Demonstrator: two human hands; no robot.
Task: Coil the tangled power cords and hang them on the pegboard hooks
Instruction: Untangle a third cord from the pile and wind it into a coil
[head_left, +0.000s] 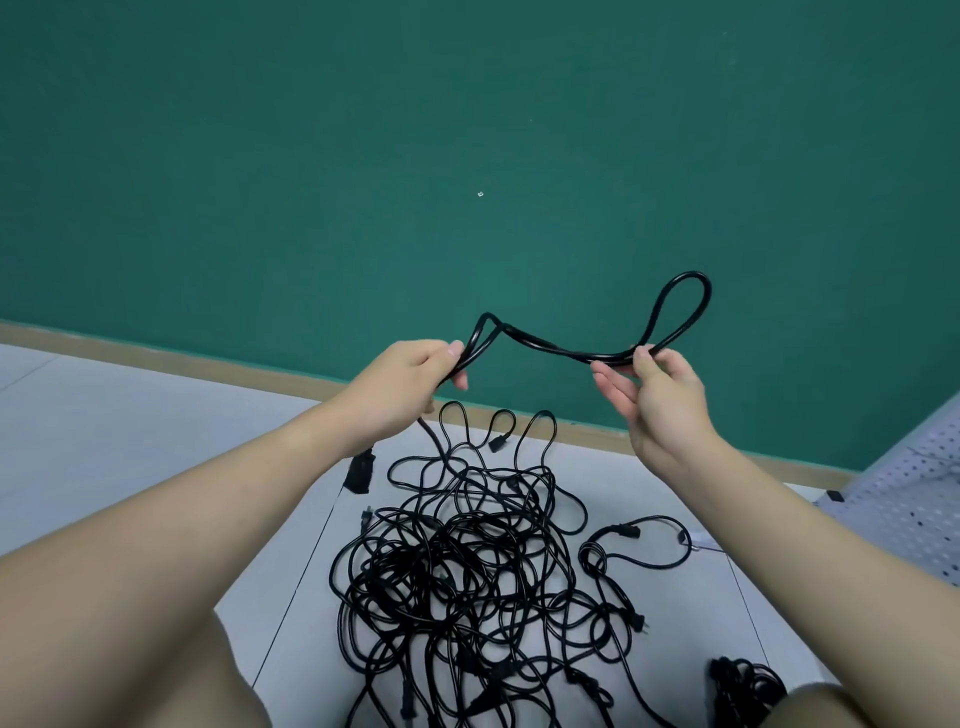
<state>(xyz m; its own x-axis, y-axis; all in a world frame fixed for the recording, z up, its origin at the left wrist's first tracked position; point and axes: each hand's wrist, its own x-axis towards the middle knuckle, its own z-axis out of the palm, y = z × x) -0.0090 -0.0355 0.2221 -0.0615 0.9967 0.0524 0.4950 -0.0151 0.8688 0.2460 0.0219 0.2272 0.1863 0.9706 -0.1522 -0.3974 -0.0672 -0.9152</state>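
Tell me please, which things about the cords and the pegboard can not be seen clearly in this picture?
- Pegboard, head view: cut off by the right edge; no hooks can be made out.
- Tangled cords: strands overlap, so their number is unclear.
- Small bundle: cut by the bottom edge and a knee.
- Held cord: the left hand hides its run downward.

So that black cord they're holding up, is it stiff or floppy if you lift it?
Probably semi-floppy. The folded power cord sags between the left hand and right hand, yet its end loop stands upright, so it seems springy. It likely resists tight coiling. Pulling from the tangled pile on the floor would probably drag neighbouring cords along.
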